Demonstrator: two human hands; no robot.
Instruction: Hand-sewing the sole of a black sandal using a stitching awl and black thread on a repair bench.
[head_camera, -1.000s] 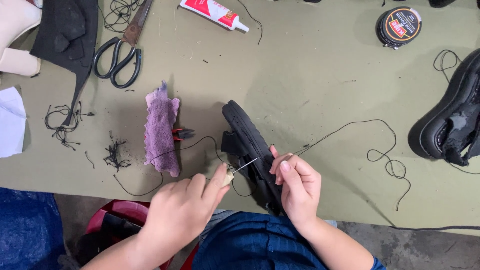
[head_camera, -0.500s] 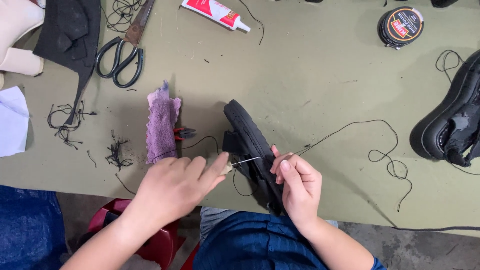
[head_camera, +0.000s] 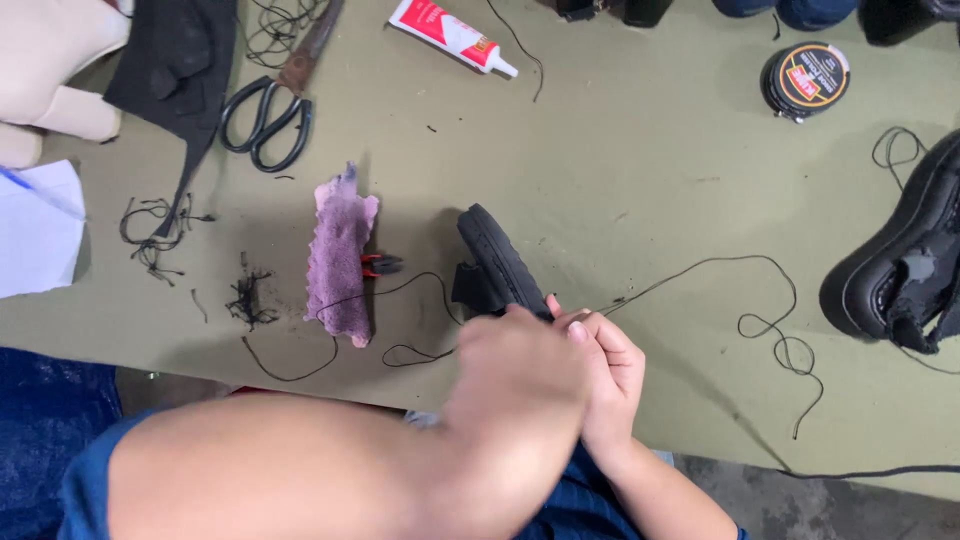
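Observation:
A black shoe (head_camera: 495, 260) lies sole-up at the table's near edge, its near end hidden under my hands. My left hand (head_camera: 515, 375) is blurred and lies across the shoe, partly covering my right hand (head_camera: 610, 370); what its fingers hold is hidden. My right hand's fingers are curled around the shoe's near end. A black thread (head_camera: 740, 265) runs from my fingers out to the right in loops over the table.
A purple cloth (head_camera: 340, 260) lies left of the shoe with red-handled pliers (head_camera: 378, 263) beside it. Scissors (head_camera: 265, 115), black fabric (head_camera: 175, 60), a glue tube (head_camera: 450, 35) and a round tin (head_camera: 805, 78) sit farther back. Another black shoe (head_camera: 900, 270) is at right, thread scraps (head_camera: 245, 295) at left.
My left hand has moved right, from beside the shoe to over it and against my right hand. The thin needle seen between my hands is now hidden. The right hand stays put.

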